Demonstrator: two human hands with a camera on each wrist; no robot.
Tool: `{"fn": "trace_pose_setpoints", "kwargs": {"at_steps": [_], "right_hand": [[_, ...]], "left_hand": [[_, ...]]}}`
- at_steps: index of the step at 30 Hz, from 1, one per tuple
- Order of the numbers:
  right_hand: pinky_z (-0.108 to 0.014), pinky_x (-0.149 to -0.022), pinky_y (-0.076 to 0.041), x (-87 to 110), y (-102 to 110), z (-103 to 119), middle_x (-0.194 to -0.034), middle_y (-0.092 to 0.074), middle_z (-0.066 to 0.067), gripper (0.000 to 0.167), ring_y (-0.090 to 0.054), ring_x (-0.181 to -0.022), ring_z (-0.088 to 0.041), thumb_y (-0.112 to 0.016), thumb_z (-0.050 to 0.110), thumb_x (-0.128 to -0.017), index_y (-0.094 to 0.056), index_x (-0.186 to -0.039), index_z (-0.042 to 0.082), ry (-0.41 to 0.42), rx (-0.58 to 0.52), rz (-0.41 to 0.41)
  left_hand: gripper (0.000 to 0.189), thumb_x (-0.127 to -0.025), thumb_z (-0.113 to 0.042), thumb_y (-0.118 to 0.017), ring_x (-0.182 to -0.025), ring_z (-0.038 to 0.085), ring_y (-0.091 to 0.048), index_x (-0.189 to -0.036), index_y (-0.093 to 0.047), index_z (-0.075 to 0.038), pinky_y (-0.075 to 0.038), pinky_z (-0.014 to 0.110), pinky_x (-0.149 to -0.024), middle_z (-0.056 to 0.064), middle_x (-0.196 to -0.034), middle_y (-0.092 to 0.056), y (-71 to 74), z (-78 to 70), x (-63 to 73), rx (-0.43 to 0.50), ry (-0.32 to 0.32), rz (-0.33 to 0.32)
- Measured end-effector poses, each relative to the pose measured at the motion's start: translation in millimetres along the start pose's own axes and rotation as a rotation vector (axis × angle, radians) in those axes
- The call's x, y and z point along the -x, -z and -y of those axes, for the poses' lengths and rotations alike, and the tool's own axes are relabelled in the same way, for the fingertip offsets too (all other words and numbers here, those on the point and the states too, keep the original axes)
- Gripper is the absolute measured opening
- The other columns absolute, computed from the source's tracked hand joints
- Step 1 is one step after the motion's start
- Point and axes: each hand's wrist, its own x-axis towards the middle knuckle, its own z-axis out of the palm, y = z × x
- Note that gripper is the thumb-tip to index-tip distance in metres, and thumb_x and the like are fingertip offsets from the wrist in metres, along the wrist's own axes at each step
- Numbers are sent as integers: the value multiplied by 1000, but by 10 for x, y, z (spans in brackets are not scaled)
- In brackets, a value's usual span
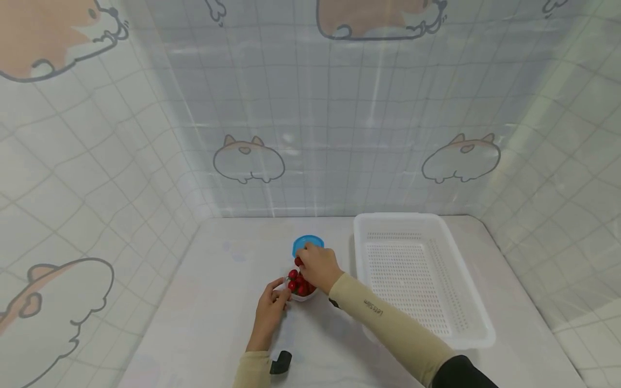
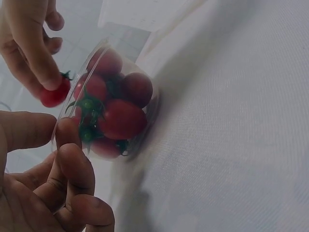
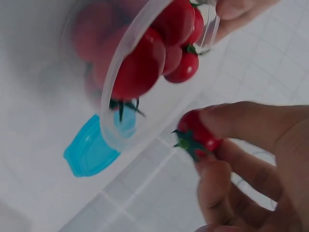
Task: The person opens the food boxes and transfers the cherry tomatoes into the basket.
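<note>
A clear plastic tub (image 2: 153, 112) full of red cherry tomatoes (image 2: 121, 119) with green stems stands on the table. My left hand (image 1: 270, 308) pinches the tub's rim between thumb and fingers at its left side. Above the tub's far side, my right hand (image 1: 320, 265) pinches a single cherry tomato (image 3: 197, 131) between thumb and fingers, its green calyx showing in the right wrist view. That tomato is apart from the ones in the tub. Behind the tub lies a blue lid (image 1: 308, 241), partly covered by the right hand in the head view.
A large white perforated basket (image 1: 361, 258) stands to the right, partly beneath the right forearm. Patterned sheeting (image 1: 310, 108) rises at the back and both sides of the white table (image 1: 213, 280).
</note>
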Motion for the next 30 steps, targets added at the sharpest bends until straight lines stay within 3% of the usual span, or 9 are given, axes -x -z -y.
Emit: {"fn": "trace_pose_setpoints", "kwargs": {"at_steps": [7, 18, 24, 30], "right_hand": [[-28, -59, -56, 8, 82, -120, -99, -70, 0, 24, -69, -76, -12, -80, 28, -84, -75, -105, 19, 47, -62, -144], [-25, -67, -56, -8, 169, -397, -101, -69, -3, 30, -65, -74, -12, -80, 25, -81, -74, -108, 12, -54, -234, -146], [-19, -64, -52, 2, 240, -576, -97, -67, -1, 28, -58, -70, -9, -78, 23, -82, -74, -107, 11, -118, -284, -137], [-24, -67, -55, 17, 373, -697, -98, -68, -3, 26, -60, -73, -11, -79, 21, -82, -74, -105, 9, -140, -310, -163]], "left_hand": [[41, -103, -21, -60, -77, 24, -58, -142, -53, -9, -46, 27, -66, 13, -93, -70, -4, 13, -14, 1, -4, 3], [43, -103, -23, -60, -79, 25, -58, -143, -51, -9, -47, 29, -68, 11, -93, -69, -12, 26, -27, -7, 6, 9], [48, -104, -26, -60, -83, 27, -59, -146, -48, -8, -47, 32, -69, 13, -97, -69, -19, 27, -17, 17, 22, 17], [47, -104, -26, -60, -82, 25, -58, -145, -49, -8, -48, 31, -69, 11, -96, -70, -20, 30, -20, 0, 19, 13]]}}
